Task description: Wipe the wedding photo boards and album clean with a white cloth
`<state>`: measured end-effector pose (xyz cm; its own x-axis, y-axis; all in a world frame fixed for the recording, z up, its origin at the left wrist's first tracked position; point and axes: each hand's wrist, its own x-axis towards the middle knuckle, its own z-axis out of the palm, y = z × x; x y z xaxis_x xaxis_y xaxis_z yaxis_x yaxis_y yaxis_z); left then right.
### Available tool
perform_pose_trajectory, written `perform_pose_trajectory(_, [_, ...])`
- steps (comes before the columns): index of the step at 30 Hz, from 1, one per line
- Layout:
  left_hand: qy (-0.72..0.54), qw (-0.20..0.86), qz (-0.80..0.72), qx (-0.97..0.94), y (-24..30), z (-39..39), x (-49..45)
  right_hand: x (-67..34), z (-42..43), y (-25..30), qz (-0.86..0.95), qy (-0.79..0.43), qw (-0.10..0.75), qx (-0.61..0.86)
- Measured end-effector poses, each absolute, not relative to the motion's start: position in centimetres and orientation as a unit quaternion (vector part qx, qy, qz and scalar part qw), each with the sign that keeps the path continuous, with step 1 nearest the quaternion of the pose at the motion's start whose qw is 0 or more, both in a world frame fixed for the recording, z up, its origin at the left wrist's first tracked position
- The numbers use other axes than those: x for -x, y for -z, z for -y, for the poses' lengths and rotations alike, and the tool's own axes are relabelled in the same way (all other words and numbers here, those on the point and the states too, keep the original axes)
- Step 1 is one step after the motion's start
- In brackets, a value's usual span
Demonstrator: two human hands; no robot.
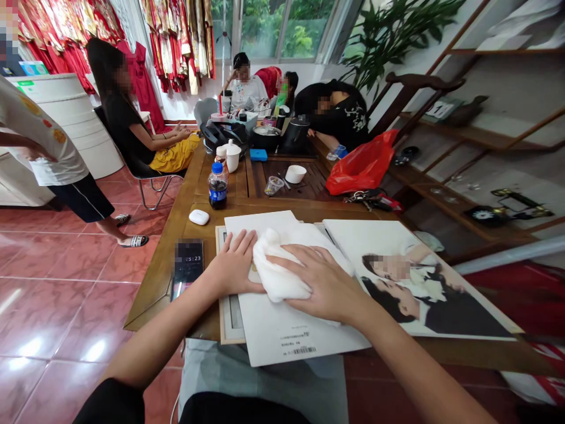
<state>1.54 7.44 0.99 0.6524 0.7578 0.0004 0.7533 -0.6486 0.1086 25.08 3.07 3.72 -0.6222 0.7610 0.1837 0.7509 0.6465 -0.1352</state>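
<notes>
We have our right hand (329, 282) clasped over a bunched white cloth (276, 277), its fingers bent across the top and its thumb along the near side. The cloth sits on a white board (269, 335), toward its right side, at the near end of a wooden table (154, 294). Our left hand (236, 268) grips nothing: it lies flat on the board's left part with its fingers spread. Its thumb points right toward the cloth, and we cannot tell whether the 2 touch.

The board lies askew over a pale-edged frame (222, 318), which shows along the left, and we see a barcode (304, 351) near the board's near edge. Just right of the board lies a photo panel (353, 235) showing 2 people, their heads toward the left.

To the left of our left hand we see a dark phone (188, 265), and farther off, a small white case (199, 217) and a blue-capped bottle (218, 188) of dark liquid. Beyond the boards stands a white bowl (295, 174), with a red plastic bag (364, 165) to its right and keys (366, 198) on the bag's near side. A person in yellow bottoms (132, 129) sits at the far left.
</notes>
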Motion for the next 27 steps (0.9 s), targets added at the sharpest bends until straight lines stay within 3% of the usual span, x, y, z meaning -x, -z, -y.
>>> perform_pose_trajectory(5, [-0.017, 0.057, -0.416, -0.907, -0.9, -7.6, -1.5, -24.5, -3.4, -3.8, 0.917, -0.055, 0.103, 0.381])
perform_pose_trajectory(17, [-0.047, 0.065, -0.426, -0.901, -1.2, -7.2, -1.7, -28.6, -3.4, -2.8, 0.868, 0.033, 0.102, 0.484])
perform_pose_trajectory(27, [-0.041, 0.066, -0.423, -0.903, -1.2, -7.4, -1.6, -27.7, -5.7, -3.0, 0.853, 0.015, 0.083, 0.515])
